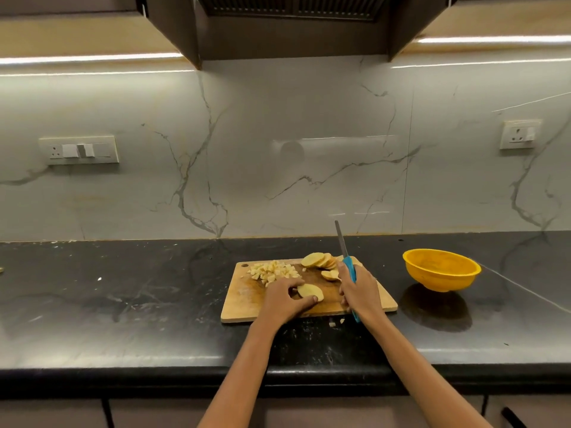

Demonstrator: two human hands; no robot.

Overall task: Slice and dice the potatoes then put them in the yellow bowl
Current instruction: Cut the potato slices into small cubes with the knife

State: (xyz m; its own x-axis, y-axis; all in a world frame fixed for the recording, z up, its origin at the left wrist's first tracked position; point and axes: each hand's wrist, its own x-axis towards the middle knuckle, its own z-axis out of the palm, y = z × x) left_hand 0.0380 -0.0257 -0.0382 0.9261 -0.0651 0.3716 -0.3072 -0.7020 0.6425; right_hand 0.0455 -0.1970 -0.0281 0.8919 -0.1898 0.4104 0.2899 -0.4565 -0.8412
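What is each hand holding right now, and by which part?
The right hand grips the knife by its blue handle, blade raised. The left hand pinches a potato slice by its edges.

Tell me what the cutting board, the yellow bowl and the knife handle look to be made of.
Cutting board: likely wood, matt, with tan grain and worn patches. Yellow bowl: probably plastic, uniform bright colour with a soft sheen. Knife handle: looks like blue plastic, smooth; the right hand covers most of it.

Black countertop point(123, 304) under cutting board point(244, 307), yellow bowl point(441, 270).
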